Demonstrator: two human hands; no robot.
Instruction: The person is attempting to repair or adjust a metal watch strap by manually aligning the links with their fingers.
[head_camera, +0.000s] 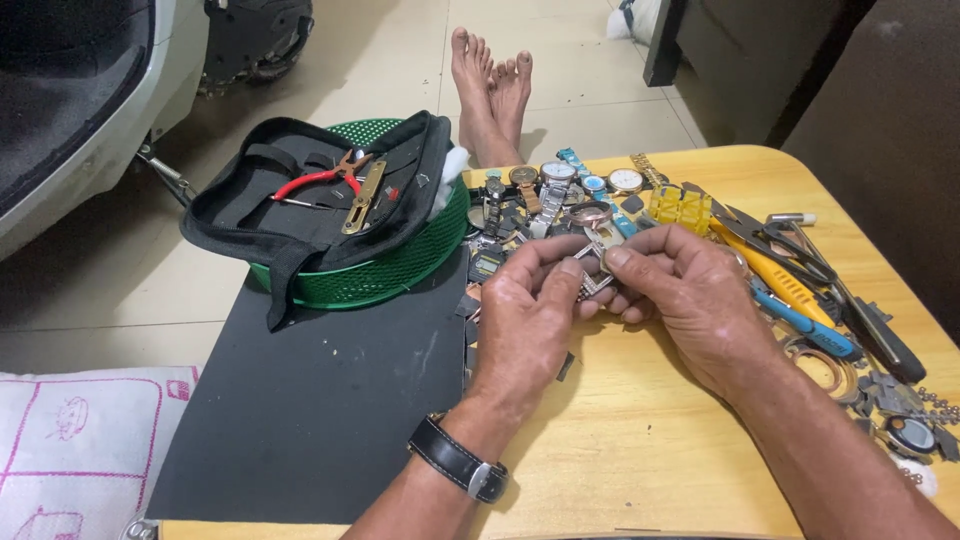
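My left hand (528, 310) and my right hand (685, 288) meet above the wooden table (640, 440), and both pinch a small silver watch (597, 262) with a metal strap between their fingertips. A black wristwatch (462, 465) sits on my left wrist. Just beyond my fingers lies a heap of watches and watch parts (555, 195).
A black mat (320, 400) covers the table's left part. On it stands a green mesh basket (400, 270) holding an open black tool pouch (320, 190) with red pliers (325, 178). Yellow and blue tools (790, 290) lie at right. Another person's bare feet (490, 90) rest on the floor beyond.
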